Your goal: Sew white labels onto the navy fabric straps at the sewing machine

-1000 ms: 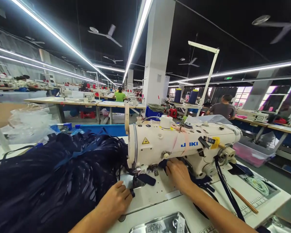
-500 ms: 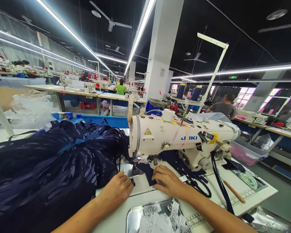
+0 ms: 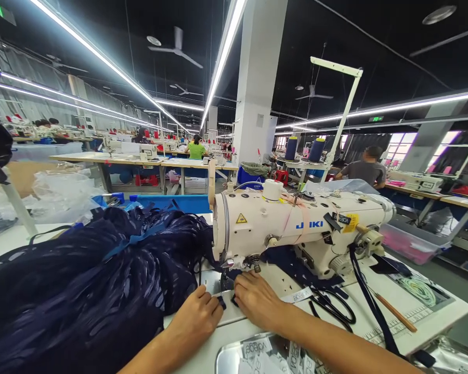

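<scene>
A white sewing machine (image 3: 281, 221) stands over the work surface, its needle area just beyond my hands. My left hand (image 3: 197, 319) is closed at the front left of the metal plate, with a bit of dark navy fabric at its fingertips. My right hand (image 3: 255, 298) rests with bent fingers on navy fabric (image 3: 228, 279) right of the presser foot and presses it down. A big heap of navy strips (image 3: 113, 280) lies left of the machine. Beside my right wrist is a white label strip (image 3: 298, 295).
A metal tray (image 3: 226, 358) of white labels sits at the front edge. Black scissors (image 3: 337, 306), a wooden-handled tool (image 3: 395, 311) and a coil of pale cord (image 3: 417, 290) lie to the right. Two people (image 3: 197, 149) (image 3: 364, 167) sit farther back.
My right hand has moved left, closer to the presser foot and my left hand, and its fingers have drawn together on the fabric. The whole view has shifted slightly.
</scene>
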{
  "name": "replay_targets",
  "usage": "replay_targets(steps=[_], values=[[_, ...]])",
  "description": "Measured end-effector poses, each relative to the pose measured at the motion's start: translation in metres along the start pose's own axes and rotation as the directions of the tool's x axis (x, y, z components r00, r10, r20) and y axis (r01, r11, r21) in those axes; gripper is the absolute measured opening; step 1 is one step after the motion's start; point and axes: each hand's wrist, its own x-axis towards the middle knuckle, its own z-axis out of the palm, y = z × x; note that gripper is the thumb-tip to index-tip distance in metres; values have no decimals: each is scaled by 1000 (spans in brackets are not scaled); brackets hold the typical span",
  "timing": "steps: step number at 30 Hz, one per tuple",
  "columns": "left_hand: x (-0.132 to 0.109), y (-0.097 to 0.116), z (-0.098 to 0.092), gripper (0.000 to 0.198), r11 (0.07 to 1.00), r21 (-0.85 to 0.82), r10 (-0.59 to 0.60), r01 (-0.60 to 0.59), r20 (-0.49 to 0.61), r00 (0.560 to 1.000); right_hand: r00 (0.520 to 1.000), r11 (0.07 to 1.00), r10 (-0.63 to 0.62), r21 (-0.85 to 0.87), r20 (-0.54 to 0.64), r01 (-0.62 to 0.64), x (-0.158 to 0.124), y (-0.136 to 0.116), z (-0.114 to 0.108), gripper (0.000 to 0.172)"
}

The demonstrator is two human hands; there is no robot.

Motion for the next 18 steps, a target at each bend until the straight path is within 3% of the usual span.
replay_targets(steps=[3,7,11,18], values=[[-1,-1,-5,29,1000,14,-6,6,-26,1000,969,959,217,157,119,-234,14,-12,0,12],[-2,-3,-10,34,999,32,-12,14,-56,998,923,870,311,323,225,-372,22,-15,-4,12],[0,-3,-10,36,1000,15,3,-2,-74,997,913,818,336,408,231,-405,22,-14,-2,11],[2,-2,-5,31,999,-27,34,-34,-13,999,934,798,311,486,174,-356,19,-13,4,11]])
